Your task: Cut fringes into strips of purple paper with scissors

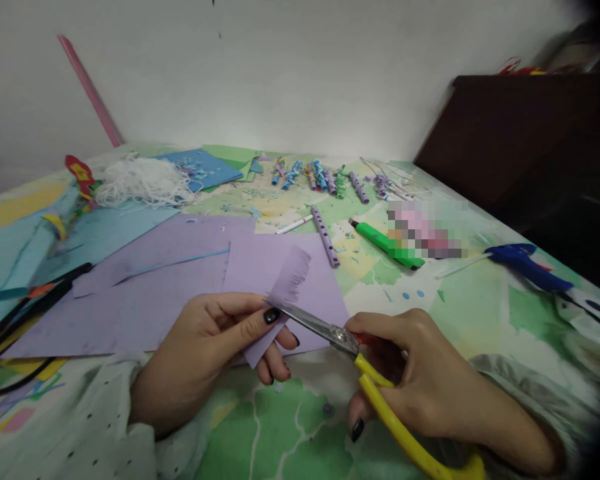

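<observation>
My left hand [220, 340] pinches a narrow strip of purple paper [289, 279] between thumb and fingers. One long edge of the strip is cut into a fringe at its upper part, while the lower end looks plain. My right hand [420, 373] is wrapped round the yellow handles of a pair of scissors [325, 328]. The blades reach left to the strip, right by my left thumb, and look nearly closed there. Beneath and behind the strip lies a sheet of purple paper [250, 257].
Behind my hands lie a purple paper tube with holes [325, 237], a green utility knife [387, 245] and several small fringed paper rolls [316, 175]. A blue glue gun [530, 265] rests at right. White string [143, 181] and a light-blue paper roll [33, 253] are at left.
</observation>
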